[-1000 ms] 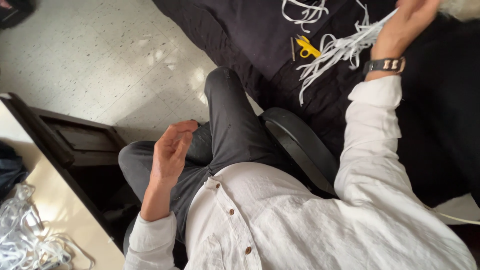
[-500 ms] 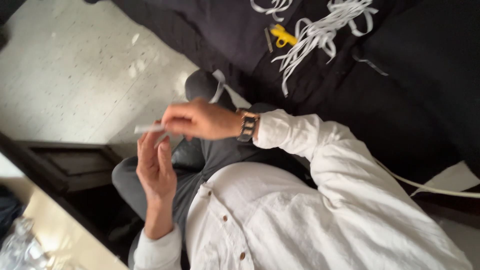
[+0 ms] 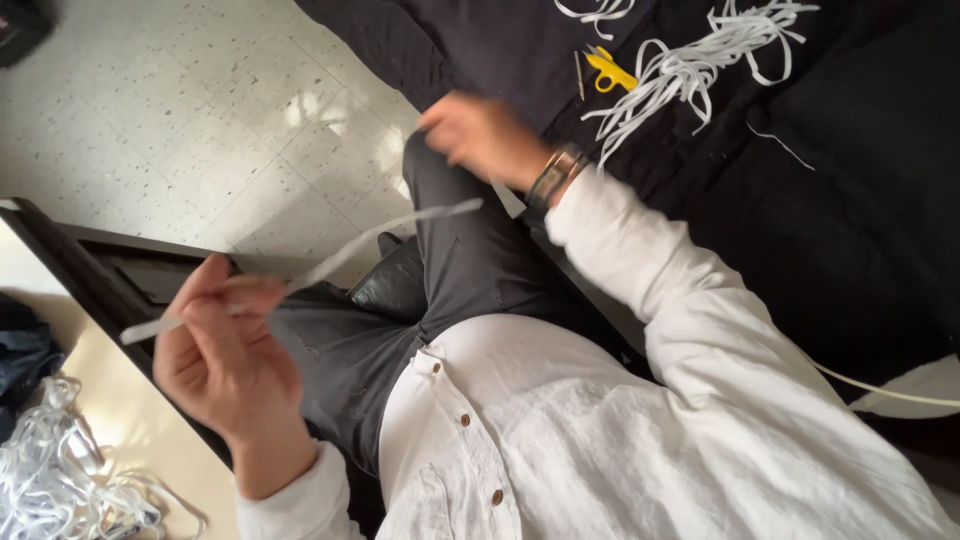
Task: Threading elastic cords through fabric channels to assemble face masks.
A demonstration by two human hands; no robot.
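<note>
The left hand (image 3: 225,345) pinches a flat white elastic strip (image 3: 300,275) between its fingertips; the right hand (image 3: 480,135), blurred, grip unclear, should pull it taut and straight.

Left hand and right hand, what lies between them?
In the head view, a white strip pinched in the left hand stretches toward the right hand, crossing above grey trousers.
</note>
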